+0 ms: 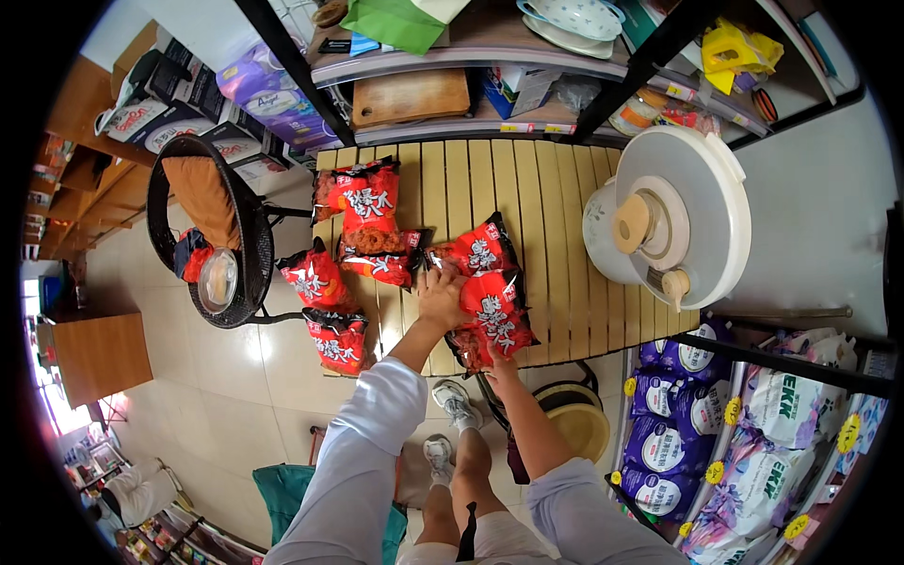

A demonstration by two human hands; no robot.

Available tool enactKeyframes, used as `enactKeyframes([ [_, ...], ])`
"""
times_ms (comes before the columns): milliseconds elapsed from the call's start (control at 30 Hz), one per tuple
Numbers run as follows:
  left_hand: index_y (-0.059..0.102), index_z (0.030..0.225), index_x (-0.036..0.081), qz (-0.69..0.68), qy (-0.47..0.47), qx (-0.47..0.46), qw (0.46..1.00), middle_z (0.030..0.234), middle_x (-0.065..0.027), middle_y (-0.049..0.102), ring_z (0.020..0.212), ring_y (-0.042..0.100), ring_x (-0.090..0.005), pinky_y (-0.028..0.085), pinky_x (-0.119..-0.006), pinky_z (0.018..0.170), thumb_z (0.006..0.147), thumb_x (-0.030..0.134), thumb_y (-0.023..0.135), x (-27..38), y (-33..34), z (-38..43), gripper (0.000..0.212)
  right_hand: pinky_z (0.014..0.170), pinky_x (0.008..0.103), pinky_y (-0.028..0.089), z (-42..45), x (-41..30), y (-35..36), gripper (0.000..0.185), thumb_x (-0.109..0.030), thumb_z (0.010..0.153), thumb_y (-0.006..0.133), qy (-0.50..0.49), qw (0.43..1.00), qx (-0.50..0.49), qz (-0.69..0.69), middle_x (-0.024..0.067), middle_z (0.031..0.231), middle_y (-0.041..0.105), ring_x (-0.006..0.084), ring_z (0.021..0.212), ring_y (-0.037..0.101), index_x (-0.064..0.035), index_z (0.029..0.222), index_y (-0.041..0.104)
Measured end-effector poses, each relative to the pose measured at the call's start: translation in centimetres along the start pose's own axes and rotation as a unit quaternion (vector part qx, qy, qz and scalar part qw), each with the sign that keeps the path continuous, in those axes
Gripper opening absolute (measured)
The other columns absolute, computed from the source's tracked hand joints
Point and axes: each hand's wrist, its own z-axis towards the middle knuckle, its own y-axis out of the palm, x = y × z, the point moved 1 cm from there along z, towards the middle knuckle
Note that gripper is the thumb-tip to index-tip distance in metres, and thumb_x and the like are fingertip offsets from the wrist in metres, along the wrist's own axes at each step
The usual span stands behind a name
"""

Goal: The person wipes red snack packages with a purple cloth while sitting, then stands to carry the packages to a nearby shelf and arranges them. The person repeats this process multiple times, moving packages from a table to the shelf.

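Note:
Several red and black plastic snack bags lie on a slatted yellow table before me. My left hand [441,298] is at the left side of the front bag [494,311], its fingertips reaching the bag behind it [477,251]. Whether it grips either one is unclear. My right hand [501,371] holds the front bag's lower edge, with part of its fingers hidden. To the left of my left hand, a bag [371,219] overlaps another bag [385,267]. Two more, an upper bag [318,282] and a lower bag [337,342], sit at the table's left edge.
A large white lidded container [706,212] stands on the slatted table [558,212] at the right. A black wicker chair [258,240] is at the left. Shelves [466,56] run behind the table. Purple packs [657,445] fill a rack at lower right. A green bag [282,487] is near my legs.

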Motion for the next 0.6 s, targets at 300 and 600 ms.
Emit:
enactKeyframes([
  [300, 0.06, 0.113, 0.014, -0.191, -0.054, 0.043, 0.979, 0.101, -0.0092, 0.064, 0.104, 0.056, -0.0251, 0.044, -0.037, 0.091, 0.054, 0.03, 0.082, -1.8, -0.3, -5.7, 0.065, 0.087, 0.0454, 0.042, -1.9, 0.4, -1.8, 0.082, -0.041, 0.072, 0.076, -0.141, 0.988, 0.023, -0.05, 0.002, 0.133, 0.039, 0.0267, 0.118, 0.041, -0.0215, 0.136, 0.028],
  [600, 0.061, 0.109, 0.002, -0.561, -0.117, 0.15, 0.806, 0.096, -0.0087, 0.066, 0.085, 0.062, -0.0156, 0.05, -0.029, 0.077, 0.061, 0.018, 0.083, -6.5, -5.3, -19.6, 0.055, 0.091, 0.0316, 0.04, -14.2, -0.8, -0.1, 0.053, -0.022, 0.081, 0.07, -0.324, 0.945, -0.029, -0.04, 0.006, 0.118, 0.056, 0.0171, 0.102, 0.055, -0.005, 0.125, 0.045],
])
